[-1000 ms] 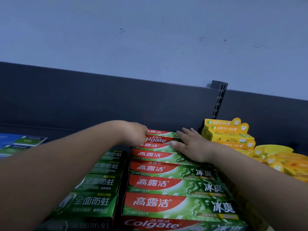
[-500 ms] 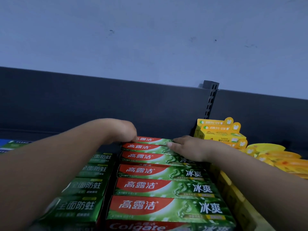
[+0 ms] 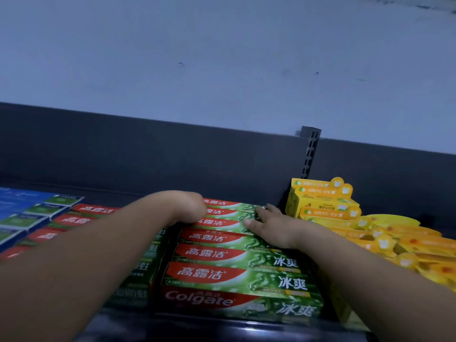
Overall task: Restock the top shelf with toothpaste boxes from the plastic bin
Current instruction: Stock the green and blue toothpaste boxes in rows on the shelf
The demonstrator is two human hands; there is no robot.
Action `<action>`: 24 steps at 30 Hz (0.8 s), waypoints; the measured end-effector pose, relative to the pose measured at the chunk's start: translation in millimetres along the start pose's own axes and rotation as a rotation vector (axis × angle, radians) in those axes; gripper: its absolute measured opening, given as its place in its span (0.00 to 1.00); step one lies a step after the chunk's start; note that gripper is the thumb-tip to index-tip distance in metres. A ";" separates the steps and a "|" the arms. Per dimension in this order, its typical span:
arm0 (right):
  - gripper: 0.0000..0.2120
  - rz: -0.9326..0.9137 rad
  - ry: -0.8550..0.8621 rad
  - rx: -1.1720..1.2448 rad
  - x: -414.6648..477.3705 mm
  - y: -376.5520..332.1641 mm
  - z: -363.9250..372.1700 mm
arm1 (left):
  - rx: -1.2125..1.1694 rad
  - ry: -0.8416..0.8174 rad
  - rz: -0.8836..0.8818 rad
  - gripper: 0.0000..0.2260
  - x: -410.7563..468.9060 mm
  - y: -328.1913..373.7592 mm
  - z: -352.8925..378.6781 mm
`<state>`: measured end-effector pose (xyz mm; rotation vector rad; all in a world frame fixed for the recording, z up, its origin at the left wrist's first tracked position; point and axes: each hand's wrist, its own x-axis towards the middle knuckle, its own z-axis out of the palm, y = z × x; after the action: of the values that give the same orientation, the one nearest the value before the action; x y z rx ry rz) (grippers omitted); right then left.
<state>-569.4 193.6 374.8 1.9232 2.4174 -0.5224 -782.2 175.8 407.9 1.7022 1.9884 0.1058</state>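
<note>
Top shelf (image 3: 222,328): R hand (image 3: 270,227) flat, fingers straight, on toothpaste boxes (image 3: 222,256); L hand (image 3: 188,206) at their left end, can't tell grip.

left hand (image 3: 188,208): 1 | right hand (image 3: 270,228): 1 | centre-row toothpaste boxes (image 3: 229,275): at least 6

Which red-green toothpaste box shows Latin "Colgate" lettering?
The frontmost box, nearest the camera; the boxes behind it carry Chinese characters on their red bands instead.
</note>
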 end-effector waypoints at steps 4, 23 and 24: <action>0.39 0.012 0.032 0.042 -11.1 -6.3 1.1 | 0.124 -0.011 0.010 0.15 -8.5 3.5 7.0; 0.30 -0.120 0.085 0.157 -93.1 -13.1 1.0 | 0.343 0.001 0.296 0.19 -71.7 -13.4 14.4; 0.29 -0.114 0.113 0.183 -100.6 -7.3 -4.3 | 0.306 0.029 0.301 0.18 -73.3 -15.2 12.7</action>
<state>-550.7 98.2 402.0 1.9383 2.6489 -0.6798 -784.6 100.2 415.3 2.1992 1.8269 -0.0738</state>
